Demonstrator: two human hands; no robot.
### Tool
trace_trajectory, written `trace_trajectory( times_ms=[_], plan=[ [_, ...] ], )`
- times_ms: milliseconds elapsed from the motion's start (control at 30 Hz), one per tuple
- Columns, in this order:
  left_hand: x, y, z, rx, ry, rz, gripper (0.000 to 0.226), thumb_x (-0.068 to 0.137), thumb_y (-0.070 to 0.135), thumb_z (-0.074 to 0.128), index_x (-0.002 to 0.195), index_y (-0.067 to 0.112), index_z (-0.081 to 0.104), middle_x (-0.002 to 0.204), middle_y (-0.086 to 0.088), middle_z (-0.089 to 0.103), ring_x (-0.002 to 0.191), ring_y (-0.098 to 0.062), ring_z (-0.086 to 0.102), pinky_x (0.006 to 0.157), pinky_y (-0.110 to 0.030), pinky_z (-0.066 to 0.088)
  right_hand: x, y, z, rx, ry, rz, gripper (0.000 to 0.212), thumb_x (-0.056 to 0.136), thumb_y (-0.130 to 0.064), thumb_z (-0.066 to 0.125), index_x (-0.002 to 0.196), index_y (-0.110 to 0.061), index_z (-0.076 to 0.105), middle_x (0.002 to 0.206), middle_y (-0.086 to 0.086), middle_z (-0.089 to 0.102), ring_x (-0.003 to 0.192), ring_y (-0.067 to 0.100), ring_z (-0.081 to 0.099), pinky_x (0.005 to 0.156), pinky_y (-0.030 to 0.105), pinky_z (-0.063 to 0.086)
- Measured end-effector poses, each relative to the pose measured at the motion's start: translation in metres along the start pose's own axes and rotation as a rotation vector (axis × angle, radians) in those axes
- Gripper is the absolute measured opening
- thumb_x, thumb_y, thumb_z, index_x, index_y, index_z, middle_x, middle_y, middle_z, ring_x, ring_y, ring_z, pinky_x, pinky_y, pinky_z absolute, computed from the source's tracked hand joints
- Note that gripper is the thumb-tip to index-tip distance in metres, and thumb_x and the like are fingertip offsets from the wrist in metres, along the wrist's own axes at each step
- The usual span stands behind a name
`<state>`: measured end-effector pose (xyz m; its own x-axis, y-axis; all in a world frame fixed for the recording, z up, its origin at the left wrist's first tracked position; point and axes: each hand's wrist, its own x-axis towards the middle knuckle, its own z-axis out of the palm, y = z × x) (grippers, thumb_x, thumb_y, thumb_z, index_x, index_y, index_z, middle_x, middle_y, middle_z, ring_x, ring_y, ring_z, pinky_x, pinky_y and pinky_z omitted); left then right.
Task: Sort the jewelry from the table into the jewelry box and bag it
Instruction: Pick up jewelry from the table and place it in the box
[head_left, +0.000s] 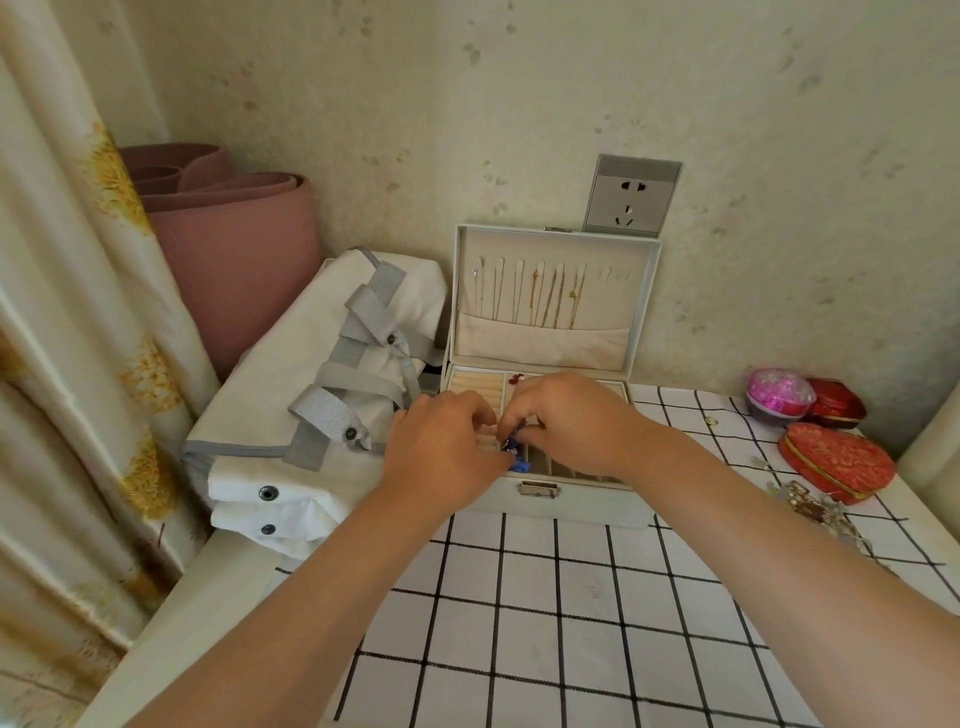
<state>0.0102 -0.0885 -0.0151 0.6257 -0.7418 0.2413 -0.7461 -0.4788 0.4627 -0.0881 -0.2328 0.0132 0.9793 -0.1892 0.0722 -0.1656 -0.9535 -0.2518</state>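
Listing from the head view, the only one supplied.

Item 1: blue piece (515, 457), small, part dark, held over the front compartments of the jewelry box (558, 503). The left hand (441, 449) and right hand (569, 415) meet above it, fingers curled narrowly, both seemingly pinching it between their tips; the exact contact is too small to tell. Judged light, stiff in parts, probably delicate at any clasp or hook. Best taken by its solid body, not by thin wire.

Item 2: box, pale, rigid, lid upright against the wall; soft cream lining, ridged ring rolls, metal latch on the front. Fine gold chains (556, 300) hang in the lid above a fabric pocket.

Item 3: bag (322, 395), white cloth, limp, grey webbing straps, dark snaps; lies just left of the box.

Item 4: loose jewelry heap (810, 506), tangled and metallic, on the checked tablecloth (519, 623) at right, well apart from the box. Likely to snag; lift one piece at a time.

Item 5: red heart-shaped case (836, 462), brocade-textured, near the heap.
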Motion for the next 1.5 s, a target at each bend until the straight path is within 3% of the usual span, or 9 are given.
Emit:
trace_trajectory(
  times_ms=[167,367,633,767,900,1067,1267,1367,1500],
  plan=[
    [-0.001,-0.002,0.001,0.016,0.0,0.094,0.031,0.079,0.051,0.072,0.106,0.036,0.067,0.107,0.015,0.062,0.107,-0.012,0.049,0.096,-0.033,0.041,-0.004,0.0,-0.001,-0.068,0.02,0.045,0.021,0.093,-0.022,0.066,0.105,-0.037,0.076,0.104,-0.015,0.072,0.095,0.009,0.064,0.085,0.034,0.052],
    [-0.003,-0.004,0.001,0.05,-0.005,0.161,0.027,0.084,0.05,0.067,0.108,0.039,0.067,0.106,0.016,0.064,0.104,-0.011,0.05,0.093,-0.031,0.04,-0.01,0.003,0.009,-0.078,0.146,0.05,0.009,0.089,-0.032,0.069,0.093,-0.036,0.076,0.099,-0.016,0.071,0.093,0.008,0.061,0.077,0.03,0.05],
    [-0.005,-0.008,0.002,0.116,-0.039,0.248,0.03,0.092,0.048,0.057,0.119,0.041,0.067,0.112,0.012,0.06,0.108,-0.012,0.043,0.092,-0.03,0.034,-0.022,0.014,0.018,0.248,0.109,0.133,0.024,0.083,-0.011,0.066,0.095,-0.026,0.081,0.106,-0.014,0.061,0.101,0.006,0.057,0.095,0.029,0.047],
    [-0.005,-0.009,0.003,0.106,-0.054,0.269,0.028,0.094,0.045,0.055,0.12,0.041,0.066,0.115,0.013,0.059,0.109,-0.011,0.043,0.09,-0.029,0.031,-0.026,0.017,0.024,0.286,0.207,0.151,0.027,0.085,-0.007,0.065,0.101,-0.025,0.078,0.105,-0.014,0.063,0.103,0.008,0.059,0.096,0.032,0.049],
    [-0.006,-0.009,0.004,0.121,-0.061,0.293,0.03,0.096,0.044,0.052,0.123,0.041,0.063,0.115,0.011,0.057,0.109,-0.011,0.042,0.092,-0.03,0.033,-0.033,0.015,0.029,0.077,0.236,0.082,0.028,0.088,-0.014,0.06,0.103,-0.032,0.075,0.105,-0.017,0.061,0.102,0.012,0.054,0.084,0.036,0.051],
    [-0.006,-0.012,0.005,0.09,-0.088,0.324,0.028,0.096,0.04,0.052,0.122,0.038,0.062,0.109,0.009,0.053,0.105,-0.011,0.041,0.093,-0.032,0.04,-0.037,0.008,0.026,-0.265,0.168,-0.025,0.029,0.091,-0.018,0.051,0.113,-0.029,0.067,0.105,-0.004,0.058,0.092,0.02,0.051,0.066,0.038,0.049],
    [-0.007,-0.009,0.003,0.105,-0.06,0.334,0.03,0.094,0.042,0.053,0.122,0.035,0.061,0.11,0.011,0.057,0.107,-0.011,0.045,0.093,-0.033,0.042,-0.048,0.013,0.013,0.089,0.168,0.182,0.031,0.095,-0.019,0.056,0.122,-0.033,0.064,0.12,-0.007,0.052,0.092,0.009,0.057,0.087,0.034,0.05],
    [-0.01,0.002,0.002,0.088,-0.039,0.324,0.029,0.094,0.039,0.055,0.122,0.033,0.061,0.115,0.011,0.06,0.109,-0.012,0.047,0.095,-0.034,0.043,-0.063,0.024,-0.001,0.15,0.224,0.237,0.029,0.096,-0.02,0.057,0.12,-0.035,0.065,0.116,-0.011,0.054,0.073,-0.008,0.047,0.08,0.025,0.046],
    [-0.012,0.031,0.005,0.058,-0.005,0.354,0.029,0.095,0.036,0.055,0.123,0.03,0.062,0.119,0.011,0.061,0.111,-0.013,0.049,0.097,-0.033,0.041,-0.091,0.048,-0.016,0.297,0.311,0.336,0.027,0.097,-0.02,0.057,0.112,-0.039,0.067,0.111,-0.018,0.061,0.067,-0.009,0.049,0.07,0.017,0.04]
  ],
)
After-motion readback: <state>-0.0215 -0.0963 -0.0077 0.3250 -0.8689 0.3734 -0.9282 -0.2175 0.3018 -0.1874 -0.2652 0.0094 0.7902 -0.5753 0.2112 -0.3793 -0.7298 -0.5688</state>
